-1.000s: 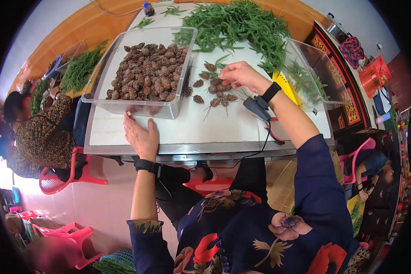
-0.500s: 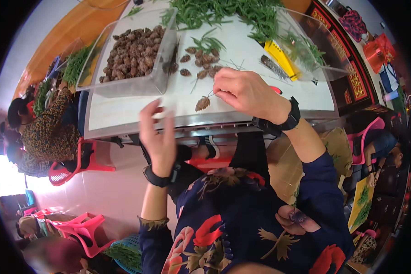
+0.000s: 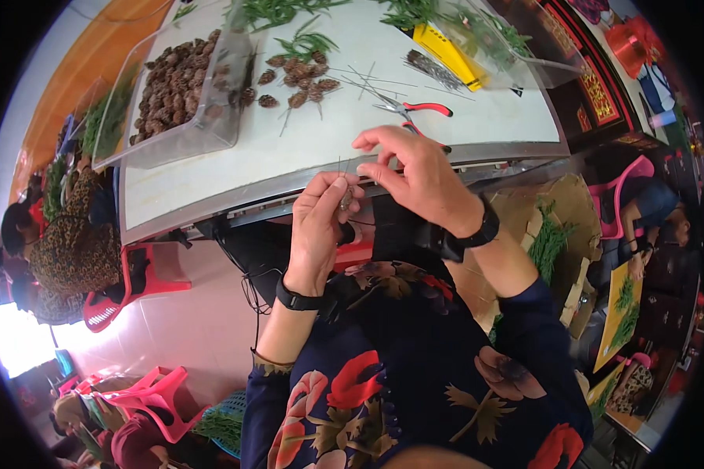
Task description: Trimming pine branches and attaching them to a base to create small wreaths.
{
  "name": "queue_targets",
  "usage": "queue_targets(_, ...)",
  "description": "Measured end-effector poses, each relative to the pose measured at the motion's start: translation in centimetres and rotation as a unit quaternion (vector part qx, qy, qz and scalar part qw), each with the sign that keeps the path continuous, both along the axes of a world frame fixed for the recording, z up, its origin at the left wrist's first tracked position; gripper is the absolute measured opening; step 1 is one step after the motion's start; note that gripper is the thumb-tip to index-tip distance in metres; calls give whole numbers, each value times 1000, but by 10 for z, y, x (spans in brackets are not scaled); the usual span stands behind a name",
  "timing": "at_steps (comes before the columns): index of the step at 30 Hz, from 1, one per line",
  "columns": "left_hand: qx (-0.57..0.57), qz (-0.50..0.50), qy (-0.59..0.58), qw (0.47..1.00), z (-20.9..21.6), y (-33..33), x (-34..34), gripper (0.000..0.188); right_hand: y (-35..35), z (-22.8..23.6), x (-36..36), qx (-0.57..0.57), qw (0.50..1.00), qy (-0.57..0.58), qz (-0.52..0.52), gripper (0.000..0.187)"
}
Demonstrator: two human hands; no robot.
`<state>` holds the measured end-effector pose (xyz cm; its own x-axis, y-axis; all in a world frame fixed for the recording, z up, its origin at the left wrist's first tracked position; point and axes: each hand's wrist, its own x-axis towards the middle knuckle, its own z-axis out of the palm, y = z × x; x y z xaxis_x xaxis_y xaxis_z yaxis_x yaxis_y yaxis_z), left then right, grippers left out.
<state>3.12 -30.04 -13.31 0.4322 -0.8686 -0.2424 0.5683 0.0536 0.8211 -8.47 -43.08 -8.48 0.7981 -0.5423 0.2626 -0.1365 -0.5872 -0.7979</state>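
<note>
A: ok, what's on the left?

B: Upper left, a clear bin [image 3: 188, 139] with a heap of pinecones [image 3: 172, 86], sitting on the white table [image 3: 305, 144]. Right of it, top centre, some loose pinecones [image 3: 299, 74] bunched together.

A: And the hands?

B: Left hand [image 3: 313, 227] is mid-frame, just past the table's near edge, fingers pinched on what looks like a small pinecone [image 3: 346, 201], partly covered, thin wires [image 3: 339, 166] poking up. Right hand [image 3: 430, 187] is just beside it, thumb and index parted, nothing visible between them.

A: Further right?

B: Red-handled pliers [image 3: 428, 106] lying behind that hand, then a yellow pack [image 3: 450, 56], upper right.
</note>
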Motion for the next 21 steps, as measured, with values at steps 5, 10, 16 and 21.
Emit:
queue_targets(5,0,-29,14,999,-7,-16,-11,14,4,-38,-15,191,980,-46,7,13)
queue_targets(10,39,-27,-79,996,-9,-37,-22,14,-19,-55,-24,203,973,-110,-22,9)
queue_targets(16,102,-125,-22,987,-9,-67,-32,11,-35,-50,-42,90,980,-143,-108,7)
queue_targets(21,97,-165,-110,975,-4,-92,-48,14,-48,-50,-64,42,980,-147,-126,4)
